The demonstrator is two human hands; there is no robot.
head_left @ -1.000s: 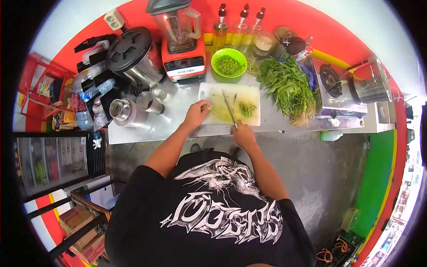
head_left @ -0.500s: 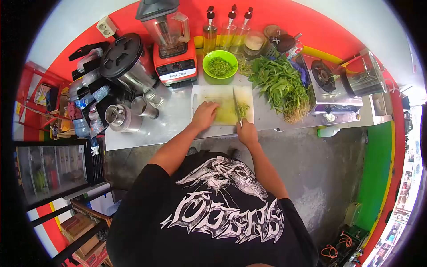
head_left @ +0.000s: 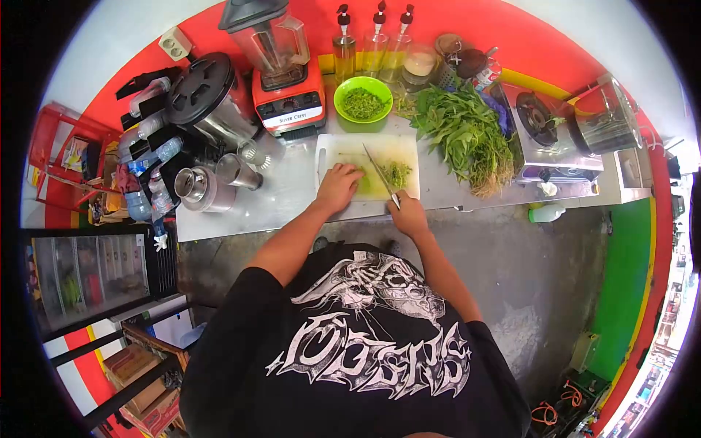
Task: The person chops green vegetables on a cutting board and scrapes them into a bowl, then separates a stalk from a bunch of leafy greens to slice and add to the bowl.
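Note:
My right hand (head_left: 407,214) grips the handle of a kitchen knife (head_left: 380,174), its blade slanting up and left over a white cutting board (head_left: 328,155). Chopped greens (head_left: 396,174) lie in a small heap just right of the blade. On the board's left part rests my left hand (head_left: 340,186), fingers bent and close together, with a bit of green by the fingertips; what they hold is too small to make out. A lime-green bowl (head_left: 363,100) of chopped greens stands behind the board.
A large bunch of leafy greens (head_left: 467,131) lies right of the board, beside a gas stove (head_left: 562,164) with a pot (head_left: 610,131). Left stand a blender (head_left: 288,98), metal cups (head_left: 239,174) and a lidded steel container (head_left: 212,102). Pump bottles (head_left: 374,47) line the wall.
The knife has swung from nearly upright to a leftward slant, its tip moving left. The chopped greens now sit apart, right of the blade. My left hand stays about where it was.

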